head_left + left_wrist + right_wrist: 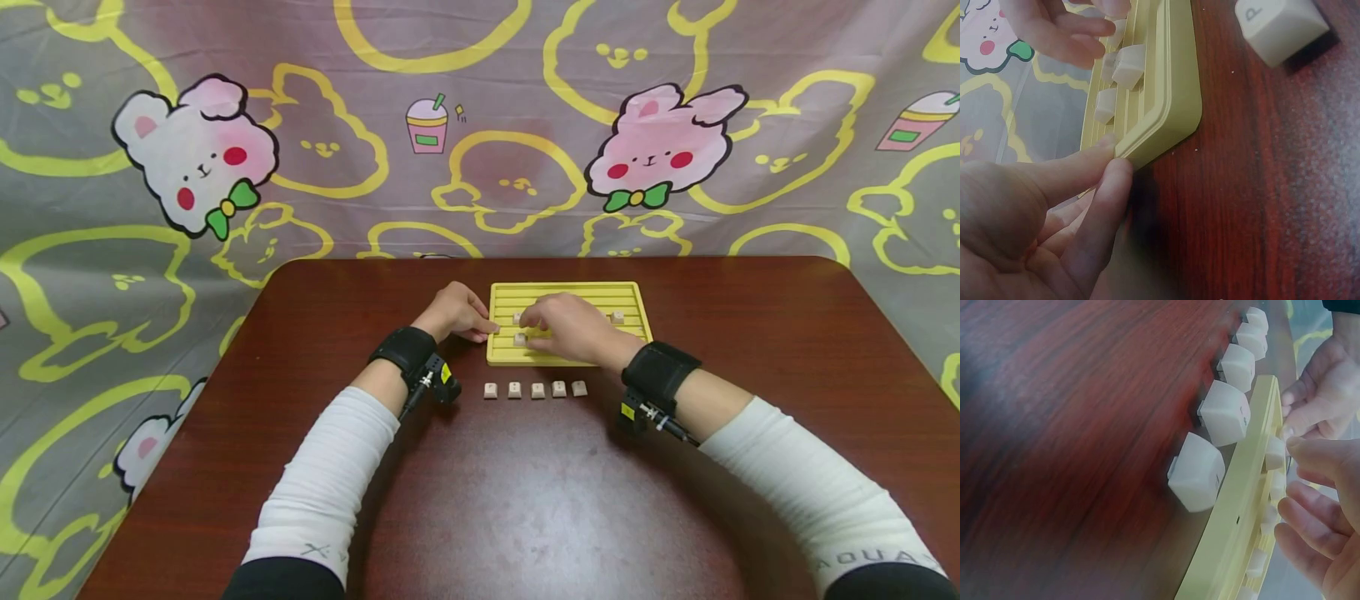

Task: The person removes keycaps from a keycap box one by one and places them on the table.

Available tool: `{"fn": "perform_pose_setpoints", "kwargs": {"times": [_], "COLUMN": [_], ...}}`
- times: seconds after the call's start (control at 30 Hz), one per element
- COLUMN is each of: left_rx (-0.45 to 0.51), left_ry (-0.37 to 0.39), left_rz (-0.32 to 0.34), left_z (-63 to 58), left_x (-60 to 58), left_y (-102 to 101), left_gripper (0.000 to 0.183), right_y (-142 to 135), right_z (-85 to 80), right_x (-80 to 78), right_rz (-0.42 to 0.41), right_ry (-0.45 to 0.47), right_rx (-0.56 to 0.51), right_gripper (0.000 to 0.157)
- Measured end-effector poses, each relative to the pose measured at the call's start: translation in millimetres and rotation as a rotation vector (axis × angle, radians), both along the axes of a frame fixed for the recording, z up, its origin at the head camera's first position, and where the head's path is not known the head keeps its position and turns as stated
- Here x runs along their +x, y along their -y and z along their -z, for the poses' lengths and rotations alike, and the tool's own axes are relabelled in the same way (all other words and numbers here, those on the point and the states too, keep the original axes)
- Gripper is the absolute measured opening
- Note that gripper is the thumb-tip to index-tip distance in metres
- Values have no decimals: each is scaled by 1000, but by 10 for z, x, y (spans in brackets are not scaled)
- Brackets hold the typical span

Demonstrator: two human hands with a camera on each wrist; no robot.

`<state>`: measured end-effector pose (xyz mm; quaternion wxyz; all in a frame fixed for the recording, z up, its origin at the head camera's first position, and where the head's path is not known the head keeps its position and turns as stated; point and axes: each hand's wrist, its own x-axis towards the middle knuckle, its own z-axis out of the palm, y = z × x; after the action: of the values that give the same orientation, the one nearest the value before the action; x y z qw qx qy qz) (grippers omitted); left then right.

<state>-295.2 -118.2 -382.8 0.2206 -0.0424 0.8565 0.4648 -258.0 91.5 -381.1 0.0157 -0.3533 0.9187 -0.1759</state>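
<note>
The tray [525, 362], yellow and ridged with long slots, lay flat on the table [540, 492], just right of the middle of the head frame. The left hand [459, 312] was clamped on its left edge, thumb and a finger pinching the rim. The right hand [573, 323] hung over the tray's middle, thumb and fingers apart; its thumb tip was at a pale key [521, 339] in the left part of the tray, though whether it touched could not be told. Another key [517, 318] sat just above that one, beside the fingertips, and a third [617, 317] stood towards the tray's right end. In the right wrist frame, several more keys lined the tray along the lower right.

Below the tray, near the centre of the head frame, five loose keys [537, 391] stood in a row on the wood, slightly apart from one another. The one at the upper right of the left wrist frame showed a letter P.

Black straps [405, 354] circled both wrists, above white sleeves [322, 483]. A cloth [510, 83] printed with rabbits and yellow outlines filled the top of the head frame.
</note>
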Motion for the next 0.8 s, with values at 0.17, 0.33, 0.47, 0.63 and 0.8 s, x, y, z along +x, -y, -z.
{"fn": "perform_pose_setpoints", "kwargs": {"times": [0.17, 0.33, 0.47, 0.63, 0.8], "left_rx": [6, 0, 7, 8, -14], "left_ry": [-5, -7, 0, 1, -4], "left_rz": [3, 2, -6, -9, -3], "left_z": [5, -1, -4, -3, -3], "left_x": [-3, -3, -3, -2, -9], "left_y": [0, -3, -3, 0, 1], "left_gripper": [30, 30, 30, 30, 29], "right_y": [55, 100, 137, 176, 204], "right_z": [33, 70, 101, 130, 139], "right_x": [-27, -41, -46, -50, -53], "right_rz": [-9, -5, -8, -7, 6], "right_ry": [-2, -18, -38, -62, -61], "right_rx": [2, 6, 16, 36, 46], "right_gripper": [29, 25, 22, 20, 16]}}
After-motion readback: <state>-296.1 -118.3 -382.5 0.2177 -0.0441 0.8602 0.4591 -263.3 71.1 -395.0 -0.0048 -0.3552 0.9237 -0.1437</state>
